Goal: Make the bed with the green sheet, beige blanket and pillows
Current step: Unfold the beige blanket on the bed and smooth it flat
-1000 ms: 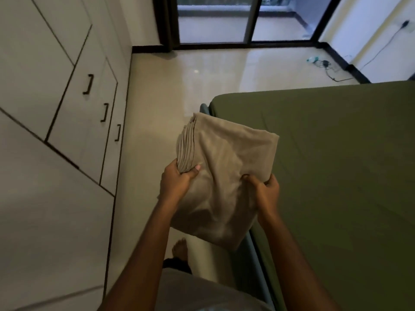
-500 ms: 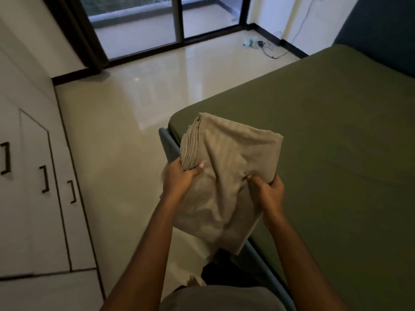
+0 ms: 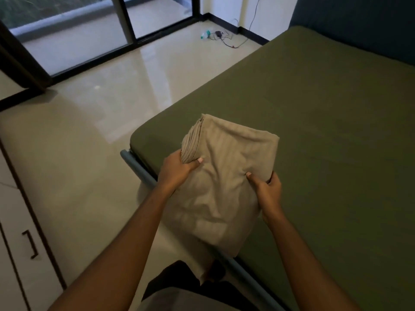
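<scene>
Beige blanket [image 3: 226, 194]: folded, held above the near corner of the frame [image 3: 137, 168], lower end hanging past its rail
Left hand [image 3: 176, 170]: fingers clenched round the stacked folds at the blanket's left edge, thumb on top
Right hand [image 3: 268, 189]: grasping the blanket's right edge, thumb pressed into the cloth
Green sheet [image 3: 325, 131]: spread flat across the frame, covering its near corner
Floor [image 3: 89, 131]: glossy tile left of the frame; cable [image 3: 226, 40] and bottle [image 3: 205, 35] lie by the far wall

Bare left hand [image 3: 177, 169] and right hand [image 3: 267, 189], grey top [image 3: 179, 299] (hem only) over dark legwear [image 3: 173, 279].
</scene>
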